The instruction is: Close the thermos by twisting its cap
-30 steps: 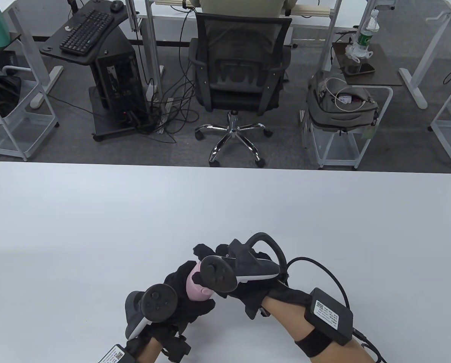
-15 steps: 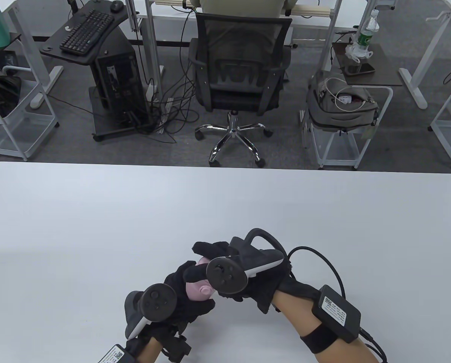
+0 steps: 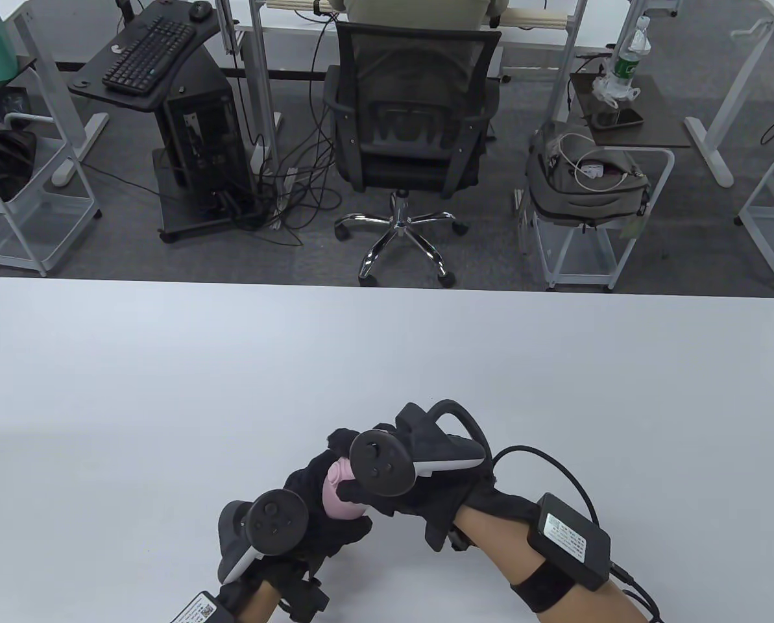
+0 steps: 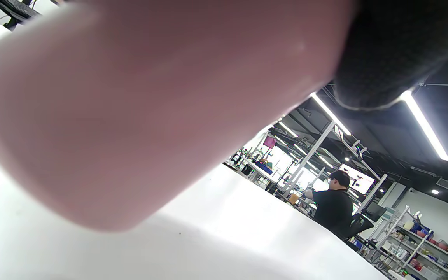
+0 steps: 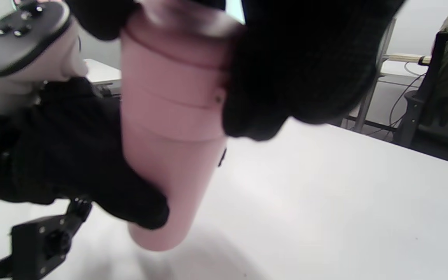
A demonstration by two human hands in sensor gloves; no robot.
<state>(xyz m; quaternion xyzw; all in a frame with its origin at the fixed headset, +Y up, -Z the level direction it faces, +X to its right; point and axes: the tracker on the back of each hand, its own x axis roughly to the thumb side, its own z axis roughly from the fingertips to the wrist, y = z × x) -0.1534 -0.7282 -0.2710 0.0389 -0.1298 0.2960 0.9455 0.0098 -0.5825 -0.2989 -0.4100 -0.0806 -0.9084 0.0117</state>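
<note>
A pink thermos (image 3: pixel 338 497) stands upright on the white table (image 3: pixel 166 389) near its front edge. My left hand (image 3: pixel 312 513) wraps around its body; the body fills the left wrist view (image 4: pixel 138 105). My right hand (image 3: pixel 387 477) grips the pink cap (image 5: pixel 185 35) from above, with fingers (image 5: pixel 298 77) curled over the top. In the right wrist view the thermos body (image 5: pixel 169 155) and the left glove (image 5: pixel 72 155) around it are plain. The cap's top is mostly hidden by my right hand and its tracker.
The table's far edge (image 3: pixel 387 289) faces a black office chair (image 3: pixel 412 130). Cables run from my right wrist unit (image 3: pixel 568 538) along the forearm. Carts and desks stand on the floor beyond the table.
My right hand has turned on the cap: its tracker swung left and the wrist shifted back and forth. The left hand and thermos have stayed in place.
</note>
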